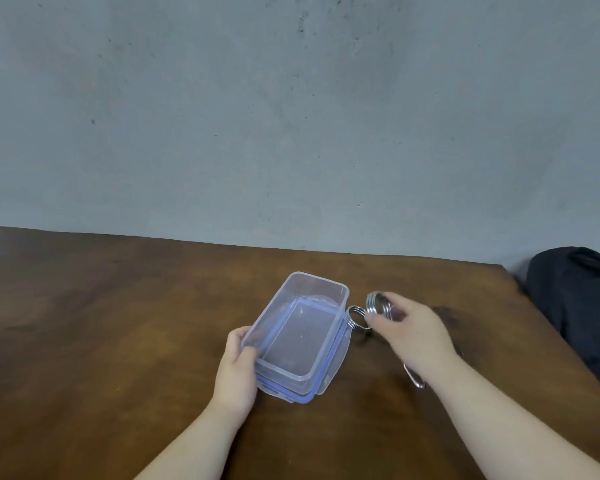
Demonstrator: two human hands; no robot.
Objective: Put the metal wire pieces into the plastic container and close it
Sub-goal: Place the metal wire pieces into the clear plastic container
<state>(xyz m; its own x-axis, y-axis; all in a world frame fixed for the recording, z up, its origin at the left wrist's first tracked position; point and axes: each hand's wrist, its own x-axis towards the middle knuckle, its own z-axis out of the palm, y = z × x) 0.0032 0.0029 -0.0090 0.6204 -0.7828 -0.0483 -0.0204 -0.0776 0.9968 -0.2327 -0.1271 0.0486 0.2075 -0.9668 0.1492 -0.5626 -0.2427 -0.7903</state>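
A clear plastic container (300, 327) stands open on the brown table, sitting on top of its blue-rimmed lid (321, 388). My left hand (238, 367) grips the container's near left wall. My right hand (411, 330) pinches a shiny coil of metal wire rings (374, 303) just right of the container. A second wire coil (355, 317) sits beside the container's right wall, touching my fingertips. Another metal wire piece (414, 377) lies on the table under my right wrist, partly hidden. Nothing is visible inside the container.
The wooden table (118, 323) ends at a grey wall behind. A dark bag or cloth (579, 306) lies off the table's right corner.
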